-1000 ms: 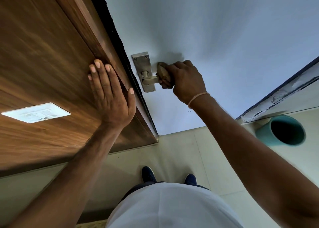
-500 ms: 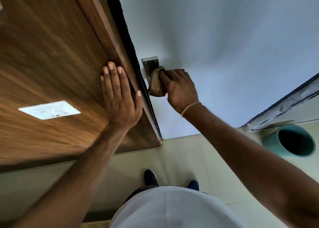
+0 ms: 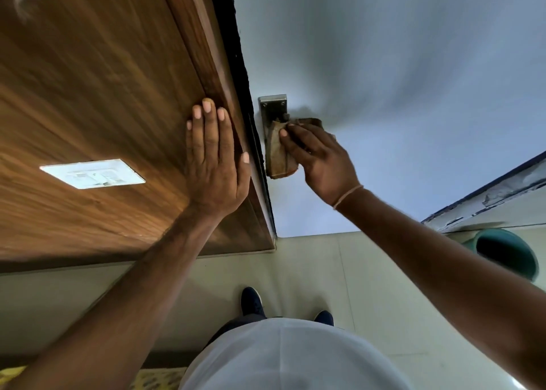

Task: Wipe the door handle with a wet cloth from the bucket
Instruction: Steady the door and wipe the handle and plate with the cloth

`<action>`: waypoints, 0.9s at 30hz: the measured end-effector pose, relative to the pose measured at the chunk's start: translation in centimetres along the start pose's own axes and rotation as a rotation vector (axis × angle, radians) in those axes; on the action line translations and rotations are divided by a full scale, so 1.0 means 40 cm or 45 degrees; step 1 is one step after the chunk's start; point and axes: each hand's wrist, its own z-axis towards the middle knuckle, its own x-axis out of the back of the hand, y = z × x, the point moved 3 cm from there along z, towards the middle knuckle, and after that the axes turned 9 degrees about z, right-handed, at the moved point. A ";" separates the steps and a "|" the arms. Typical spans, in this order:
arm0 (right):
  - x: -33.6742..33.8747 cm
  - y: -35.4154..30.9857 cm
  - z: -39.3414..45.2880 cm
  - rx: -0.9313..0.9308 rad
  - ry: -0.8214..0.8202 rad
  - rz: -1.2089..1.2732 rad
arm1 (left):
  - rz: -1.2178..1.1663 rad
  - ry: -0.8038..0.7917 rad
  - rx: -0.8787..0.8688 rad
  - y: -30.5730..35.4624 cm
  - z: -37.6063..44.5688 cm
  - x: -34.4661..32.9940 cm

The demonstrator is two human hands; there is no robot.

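Note:
A metal door handle (image 3: 273,108) with a rectangular backplate is fixed to the pale door (image 3: 384,79). Only the top of the plate shows; the lever is hidden under a brown cloth (image 3: 277,153). My right hand (image 3: 322,160) presses this cloth flat against the lower plate, fingers spread over it. My left hand (image 3: 214,159) lies flat and open on the wooden panel (image 3: 97,94) beside the door frame, holding nothing. A teal bucket (image 3: 505,252) stands on the floor at the right edge.
A white switch plate (image 3: 93,173) sits on the wooden panel left of my left hand. The dark door frame edge (image 3: 242,64) runs between panel and door. My shoes (image 3: 251,301) stand on pale floor tiles (image 3: 310,265) below.
My right hand moved the cloth from the lever's end to the backplate and now spreads it lower over the plate. The left hand stayed flat on the panel.

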 end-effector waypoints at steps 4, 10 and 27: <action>-0.024 -0.003 0.023 0.181 0.021 -0.018 | 0.024 -0.030 0.026 0.004 0.001 0.000; -0.082 -0.075 0.082 0.492 -0.246 -0.196 | 0.041 -0.008 0.002 -0.005 -0.001 0.004; -0.044 -0.084 0.099 0.571 -0.207 -0.130 | 0.049 -0.022 -0.058 -0.027 -0.004 0.027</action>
